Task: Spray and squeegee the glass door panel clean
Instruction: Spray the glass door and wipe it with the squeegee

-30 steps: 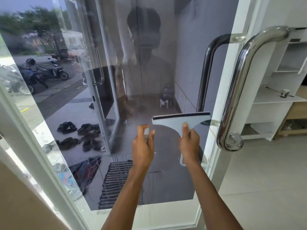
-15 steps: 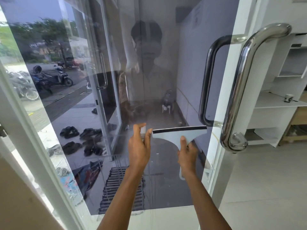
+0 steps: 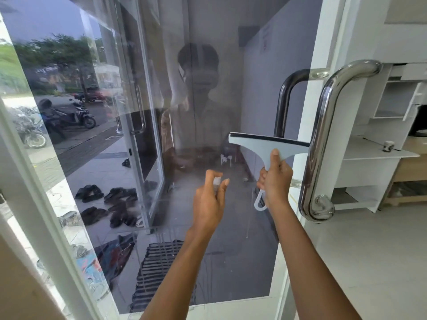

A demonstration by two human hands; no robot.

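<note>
Facing the glass door panel [image 3: 143,65], I hold one tool in each hand. Items are listed from left to right.

1. Through the glass, far left: at least two motorbikes [image 3: 76,116]. Any plates or badges are too small to read.
2. Below them, on the pavement: several dark sandals [image 3: 111,202], overlapping, so the exact count cannot be told.
3. Lower centre, behind the glass: one black slatted mat [image 3: 157,269].
4. My left hand [image 3: 208,204] is raised close to the panel, thumb and fingers curled round one small pale spray bottle [image 3: 217,181]. The hand hides most of the bottle, and no label shows.
5. One squeegee [image 3: 261,143], pale grey with a dark rubber strip along its top edge, sits at the right side of the panel. Its blade is nearly level, and the right end reaches the door's white edge. I cannot tell whether the rubber touches the glass. It carries no readable marking.
6. My right hand [image 3: 276,183] grips the squeegee's stem, thumb laid up its back. The loop end hangs below my palm.
7. Two pull handles: one dark handle [image 3: 283,105] seen through the glass, and one polished steel handle [image 3: 323,135] on my side.
8. Far right: one white shelf unit [image 3: 374,155] carrying one small object [image 3: 388,146].
</note>
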